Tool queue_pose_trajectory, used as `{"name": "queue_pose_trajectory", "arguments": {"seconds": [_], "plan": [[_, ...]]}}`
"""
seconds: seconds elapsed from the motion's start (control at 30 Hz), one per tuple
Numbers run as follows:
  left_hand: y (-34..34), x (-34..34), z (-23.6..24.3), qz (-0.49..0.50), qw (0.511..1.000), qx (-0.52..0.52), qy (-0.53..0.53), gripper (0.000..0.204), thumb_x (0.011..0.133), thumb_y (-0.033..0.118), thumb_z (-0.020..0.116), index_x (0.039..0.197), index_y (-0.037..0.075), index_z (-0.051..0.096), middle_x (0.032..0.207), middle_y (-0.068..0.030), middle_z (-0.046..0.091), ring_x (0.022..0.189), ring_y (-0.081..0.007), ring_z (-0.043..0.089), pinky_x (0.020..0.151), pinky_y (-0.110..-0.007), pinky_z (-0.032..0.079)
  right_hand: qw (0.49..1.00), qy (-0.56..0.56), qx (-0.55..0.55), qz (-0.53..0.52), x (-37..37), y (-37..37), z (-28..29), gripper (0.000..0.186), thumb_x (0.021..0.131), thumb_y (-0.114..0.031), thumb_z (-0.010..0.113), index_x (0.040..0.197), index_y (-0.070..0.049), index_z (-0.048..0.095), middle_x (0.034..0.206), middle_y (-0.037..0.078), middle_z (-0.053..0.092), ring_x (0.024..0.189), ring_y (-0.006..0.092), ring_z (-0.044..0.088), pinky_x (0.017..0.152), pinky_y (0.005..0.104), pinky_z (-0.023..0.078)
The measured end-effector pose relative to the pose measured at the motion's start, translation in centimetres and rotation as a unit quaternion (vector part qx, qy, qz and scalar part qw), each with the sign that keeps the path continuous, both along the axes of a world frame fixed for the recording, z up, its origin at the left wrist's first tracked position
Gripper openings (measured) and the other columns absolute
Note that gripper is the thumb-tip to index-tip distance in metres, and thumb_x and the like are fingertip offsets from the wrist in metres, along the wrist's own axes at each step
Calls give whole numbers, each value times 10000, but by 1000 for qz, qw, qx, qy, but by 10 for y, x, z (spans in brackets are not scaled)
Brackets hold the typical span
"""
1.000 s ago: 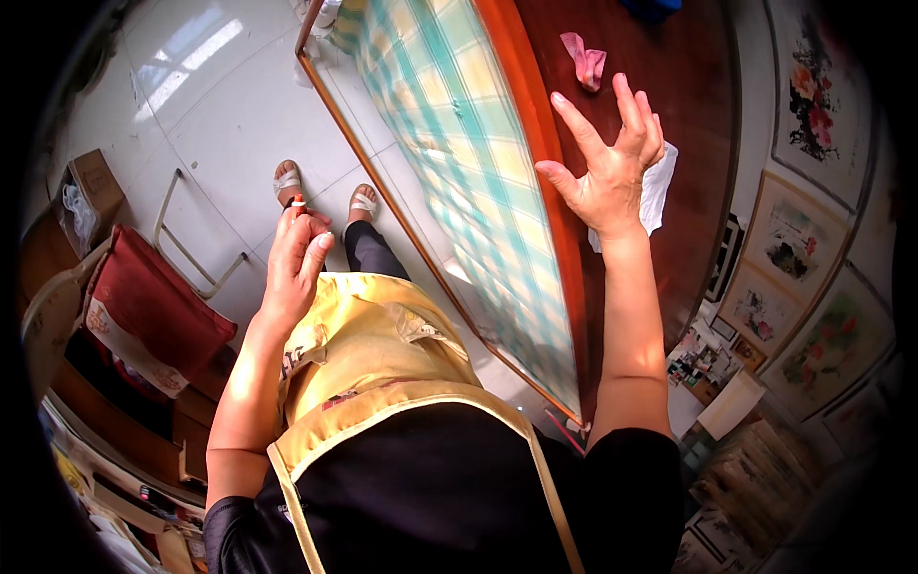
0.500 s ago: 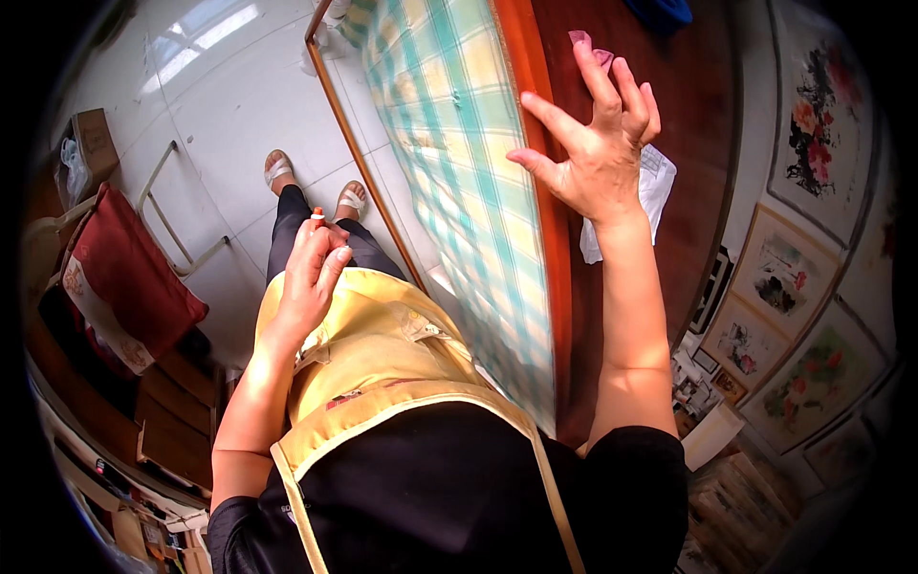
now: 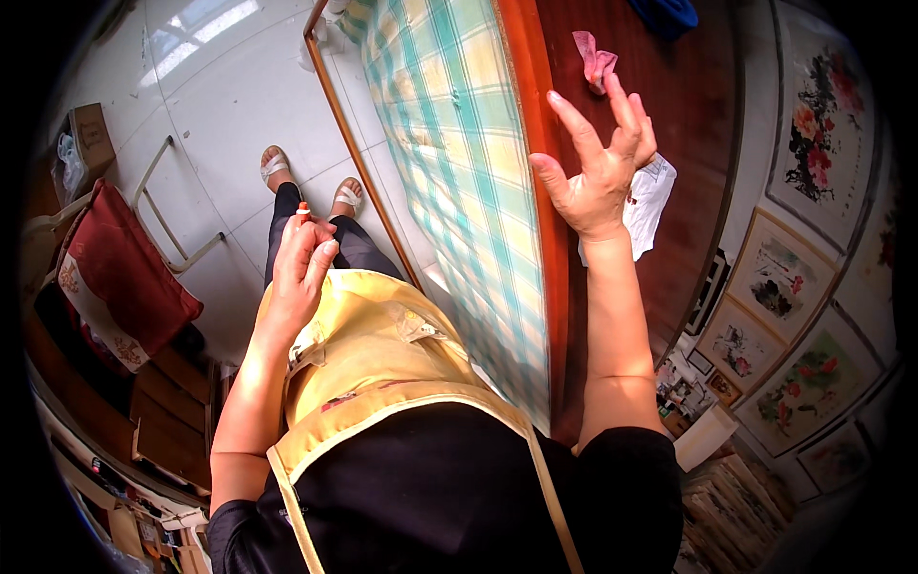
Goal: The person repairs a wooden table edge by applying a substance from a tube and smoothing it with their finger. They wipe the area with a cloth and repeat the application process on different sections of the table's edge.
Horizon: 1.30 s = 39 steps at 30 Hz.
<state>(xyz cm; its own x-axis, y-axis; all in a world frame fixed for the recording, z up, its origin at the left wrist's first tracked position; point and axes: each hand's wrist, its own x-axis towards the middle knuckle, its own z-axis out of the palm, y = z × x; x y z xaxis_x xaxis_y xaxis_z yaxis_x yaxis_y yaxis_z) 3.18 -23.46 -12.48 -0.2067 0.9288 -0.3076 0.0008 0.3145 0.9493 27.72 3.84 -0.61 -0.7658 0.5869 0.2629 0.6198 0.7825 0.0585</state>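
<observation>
Since half a second ago my right hand [image 3: 598,187] has drawn back toward me, so the pink cloth [image 3: 595,61], which my fingers then partly covered, now shows almost whole. It lies crumpled on the dark red-brown tabletop [image 3: 684,115], just past my fingertips; one finger reaches its near end in my view, but I cannot tell whether they touch. That right hand is spread wide, thumb and index well apart, the other fingers loosely bent, and I see nothing in its grasp. Behind its wrist a white sheet [image 3: 650,210] lies on the table, partly hidden by my arm. My left hand [image 3: 304,263] is above my legs, in front of the yellow apron [image 3: 382,344], its fingers curled in and its thumb alongside; they have hold of a small orange-tipped thing [image 3: 303,209] with a white band, which pokes up beyond the fingers, though too little shows to say what it is. Between my hands a green, white and yellow checked cloth [image 3: 459,172] stretches along the table's orange-red edge [image 3: 524,96]. A blue thing [image 3: 666,14] sits at the far end of the tabletop, and flower paintings [image 3: 820,143] stand to the right.
</observation>
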Motion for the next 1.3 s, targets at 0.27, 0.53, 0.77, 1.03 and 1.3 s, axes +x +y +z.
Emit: {"name": "queue_pose_trajectory", "arguments": {"seconds": [0.27, 0.53, 0.77, 1.03, 1.3], "plan": [[1, -1, -1, -8, 1000, 0, 6, 172, 1021, 144, 559, 902, 26, 521, 1069, -133, 533, 1068, -248, 525, 968, -356, 406, 999, 3, -30, -15, -3, 0, -9, 622, 876, -731, 577, 1275, -276, 720, 1572, 120, 371, 1383, 372, 295, 1157, 535, 203], [4, 1, -1, -5, 1000, -1, 0, 173, 1019, 144, 563, 903, 23, 522, 1074, -136, 538, 1070, -247, 521, 967, -351, 404, 998, 35, -60, -7, -7, 1, -7, 653, 871, -728, 590, 1265, -223, 721, 1559, 154, 373, 1392, 400, 287, 1174, 511, 210], [6, 3, -2, -10, 1000, 4, 10, 178, 1019, 151, 571, 903, 24, 525, 1067, -135, 539, 1069, -246, 522, 971, -355, 402, 998, 31, -45, -10, -6, 3, -5, 641, 867, -732, 591, 1255, -241, 728, 1567, 151, 360, 1385, 397, 293, 1171, 511, 215], [8, 5, -4, -9, 1000, 12, 3, 177, 1019, 148, 569, 897, 28, 522, 1044, -128, 535, 1068, -254, 527, 965, -364, 409, 996, 61, -49, -40, -1, -2, -4, 752, 889, -743, 548, 1326, -142, 668, 1550, 177, 389, 1373, 403, 308, 1156, 517, 232], [10, 8, -6, -14, 1000, 19, 0, 180, 1018, 137, 569, 880, 32, 521, 1015, -117, 524, 1066, -255, 530, 955, -370, 416, 997, -70, 24, 2, -5, -17, 1, 615, 841, -754, 594, 1263, -325, 721, 1582, 90, 374, 1410, 319, 273, 1163, 516, 197]]}}
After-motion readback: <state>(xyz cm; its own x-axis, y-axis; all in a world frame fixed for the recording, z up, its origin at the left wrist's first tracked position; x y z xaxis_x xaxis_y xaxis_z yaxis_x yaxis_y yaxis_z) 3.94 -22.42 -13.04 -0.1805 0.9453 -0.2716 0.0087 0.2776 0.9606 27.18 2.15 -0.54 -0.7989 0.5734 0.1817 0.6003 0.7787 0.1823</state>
